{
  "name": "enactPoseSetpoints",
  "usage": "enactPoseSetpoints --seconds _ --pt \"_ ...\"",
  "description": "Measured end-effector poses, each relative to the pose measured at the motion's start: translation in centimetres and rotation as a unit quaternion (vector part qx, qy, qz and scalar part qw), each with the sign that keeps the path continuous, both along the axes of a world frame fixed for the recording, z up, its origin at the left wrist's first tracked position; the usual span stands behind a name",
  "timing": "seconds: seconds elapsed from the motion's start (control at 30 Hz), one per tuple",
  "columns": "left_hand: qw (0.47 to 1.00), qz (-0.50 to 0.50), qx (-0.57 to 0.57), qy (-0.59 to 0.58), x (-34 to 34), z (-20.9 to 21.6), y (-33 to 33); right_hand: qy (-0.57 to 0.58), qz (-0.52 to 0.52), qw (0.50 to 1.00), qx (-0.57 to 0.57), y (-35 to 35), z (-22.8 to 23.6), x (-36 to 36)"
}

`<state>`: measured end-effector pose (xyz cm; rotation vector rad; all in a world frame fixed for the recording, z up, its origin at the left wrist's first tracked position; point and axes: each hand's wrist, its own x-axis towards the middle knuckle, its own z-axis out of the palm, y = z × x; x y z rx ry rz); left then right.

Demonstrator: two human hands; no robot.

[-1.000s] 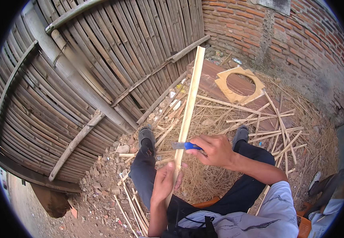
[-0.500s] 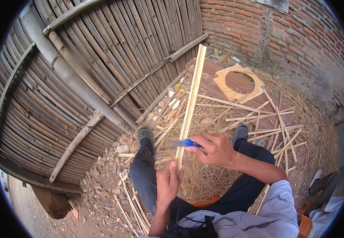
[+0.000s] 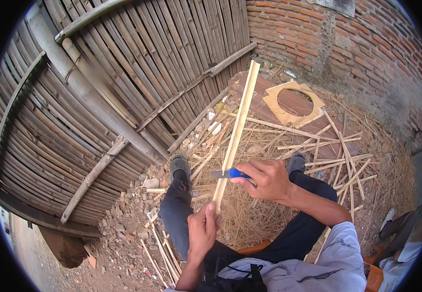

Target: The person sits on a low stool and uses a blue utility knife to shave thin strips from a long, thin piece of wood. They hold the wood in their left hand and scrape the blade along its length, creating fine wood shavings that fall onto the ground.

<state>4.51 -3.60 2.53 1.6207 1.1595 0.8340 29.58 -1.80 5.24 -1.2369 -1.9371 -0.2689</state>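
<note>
My left hand (image 3: 203, 228) is closed round the near end of a long, pale bamboo strip (image 3: 240, 119), its thumb on top. The strip points away from me and tilts a little to the right. In my right hand (image 3: 268, 181) is a knife with a blue handle (image 3: 240, 173). Its short grey blade (image 3: 218, 173) lies across the strip, a little beyond my left hand. Thin shavings (image 3: 250, 214) cover the ground between my legs.
A bamboo-slat wall (image 3: 138, 73) rises on the left, a brick wall (image 3: 313, 44) behind. Cut strips (image 3: 349, 165) lie at right, others (image 3: 160, 253) at lower left. A tan board with a round hole (image 3: 272, 101) lies on a brown panel (image 3: 238, 86). Another person's leg (image 3: 400, 228) shows at right.
The strip's far end has swung slightly right and come nearer. My left hand has shifted slightly down and left; the blade still rests across the strip.
</note>
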Motion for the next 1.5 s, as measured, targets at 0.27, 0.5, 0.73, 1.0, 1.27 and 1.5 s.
enactPoseSetpoints --seconds 0.27,0.5,0.73,1.0,1.27,1.5 --pt "0.999 -0.001 -0.018 0.038 -2.0 -1.2 -1.4 0.073 -0.096 0.993 0.020 3.1 0.7 4.4" --pt "0.995 -0.040 -0.034 0.084 -5.3 -2.8 -2.7 0.158 -0.283 0.946 0.010 6.8 2.9 14.2" --pt "0.980 -0.007 -0.175 -0.097 -5.8 -3.6 -1.2 0.181 -0.216 0.957 -0.061 4.6 1.8 11.0" --pt "0.975 -0.054 -0.132 -0.171 -1.7 -2.1 1.0 0.038 0.030 0.997 -0.066 0.3 -0.3 0.2" --pt "0.972 -0.025 -0.112 -0.205 0.0 -1.5 1.3 0.045 0.056 0.997 -0.038 -0.2 -0.7 -0.8" --pt "0.986 0.016 -0.052 -0.160 1.4 -0.5 0.8 0.043 0.060 0.997 -0.037 -0.4 -1.0 -0.9"
